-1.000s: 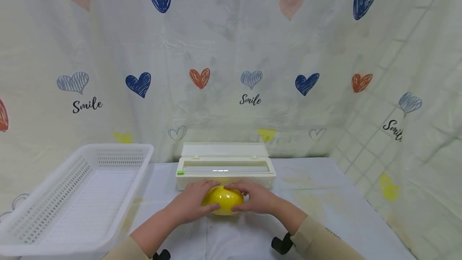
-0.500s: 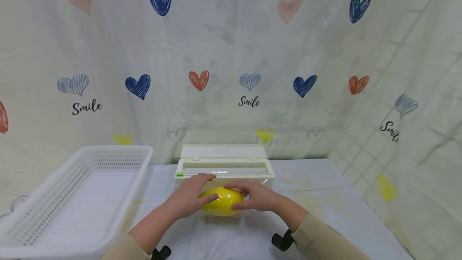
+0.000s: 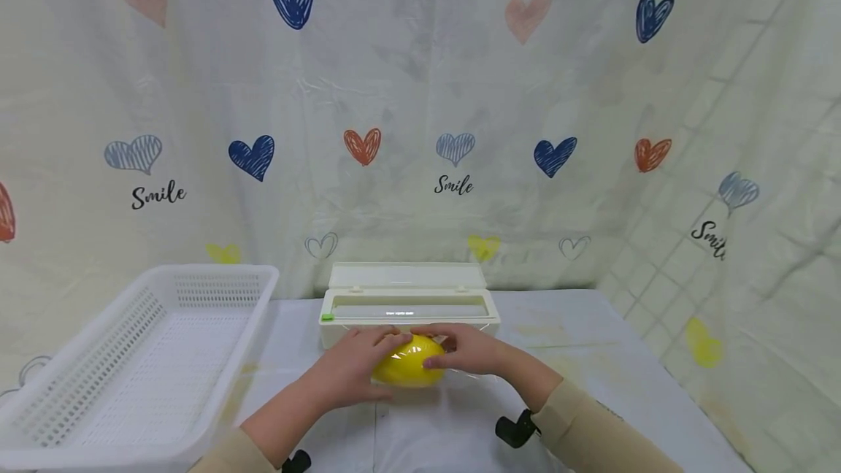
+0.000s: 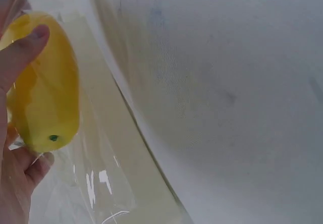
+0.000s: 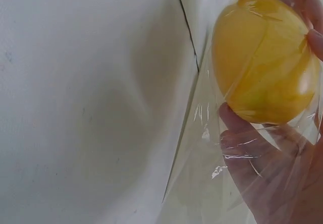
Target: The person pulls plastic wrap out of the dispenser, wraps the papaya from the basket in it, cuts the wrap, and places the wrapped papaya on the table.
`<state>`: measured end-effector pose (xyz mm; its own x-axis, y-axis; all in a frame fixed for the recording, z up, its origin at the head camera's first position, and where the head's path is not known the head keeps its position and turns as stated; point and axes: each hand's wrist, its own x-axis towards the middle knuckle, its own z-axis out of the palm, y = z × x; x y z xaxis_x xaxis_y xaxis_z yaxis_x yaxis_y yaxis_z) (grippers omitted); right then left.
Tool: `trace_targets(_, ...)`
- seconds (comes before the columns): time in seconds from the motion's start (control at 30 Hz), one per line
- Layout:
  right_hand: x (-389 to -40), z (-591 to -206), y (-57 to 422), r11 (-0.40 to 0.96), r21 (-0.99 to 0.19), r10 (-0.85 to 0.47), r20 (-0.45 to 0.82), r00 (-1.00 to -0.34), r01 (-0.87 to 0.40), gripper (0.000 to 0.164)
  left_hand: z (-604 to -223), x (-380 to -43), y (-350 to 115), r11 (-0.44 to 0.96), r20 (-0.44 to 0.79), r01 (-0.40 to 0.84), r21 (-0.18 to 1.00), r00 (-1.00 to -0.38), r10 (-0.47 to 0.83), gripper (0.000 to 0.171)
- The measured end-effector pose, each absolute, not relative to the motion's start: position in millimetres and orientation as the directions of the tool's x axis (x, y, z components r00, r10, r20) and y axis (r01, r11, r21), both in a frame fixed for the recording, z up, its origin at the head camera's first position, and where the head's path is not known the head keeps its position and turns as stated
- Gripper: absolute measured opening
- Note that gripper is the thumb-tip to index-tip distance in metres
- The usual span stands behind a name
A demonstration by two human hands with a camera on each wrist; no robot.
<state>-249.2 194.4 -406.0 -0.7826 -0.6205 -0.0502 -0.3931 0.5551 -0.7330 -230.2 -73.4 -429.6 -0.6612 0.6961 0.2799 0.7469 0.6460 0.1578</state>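
Note:
A smooth yellow fruit (image 3: 409, 363), oblong and mango-like, sits between both hands in the head view. Clear plastic wrap (image 5: 217, 171) covers it, glossy and creased in the right wrist view. My right hand (image 3: 476, 351) holds the fruit's right side between thumb and fingers, through the film. The left hand (image 3: 351, 367) bends its fingers over the fruit's left top, its thumb low in front. A green stem spot shows on the fruit (image 4: 55, 98) in the left wrist view. Behind stands a white wrap dispenser (image 3: 410, 305), lid up, roll visible. Some fingertips are hidden.
A white perforated plastic basket (image 3: 226, 378) stands on the left of the white-covered table (image 3: 558, 393). A green slider (image 3: 327, 317) sits at the dispenser's left end. A heart-printed curtain (image 3: 394, 93) hangs behind and along the right.
Half a second ago the left hand's fingers were lifted off the fruit's top; now they bend over it. The left thumb has moved down and the fruit has turned slightly.

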Motion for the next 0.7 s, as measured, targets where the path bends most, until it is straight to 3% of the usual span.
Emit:
trace_targets(0.23, -251.8, -405.5, 195.4, 0.589, -0.71, -0.585, -0.044, -0.81, -0.386, 0.059, -434.6, -242.6, -73.4, 0.624, 0.332, 0.767, 0.152, -0.634, 0.698, 0.081)
trace_targets(0.47, -246.5, -393.2, 202.7, 0.616, -0.61, -0.544, 0.127, -0.83, -0.498, 0.063, -431.9, -248.1, -75.2, 0.631, 0.318, 0.748, 0.207, -0.661, 0.679, 0.081)
trace_targets(0.6, -239.9, -391.8, 200.7, 0.619, -0.443, -0.626, 0.221, -0.748, -0.649, 0.069, -427.7, -248.8, -75.4, 0.655, 0.252, 0.714, 0.246, -0.7, 0.668, 0.081)
trace_targets(0.7, -238.3, -397.0, 196.6, 0.56, -0.234, -0.732, 0.309, -0.607, -0.795, 0.074, -424.6, -248.8, -74.2, 0.656, 0.233, 0.692, 0.302, -0.721, 0.653, 0.082)
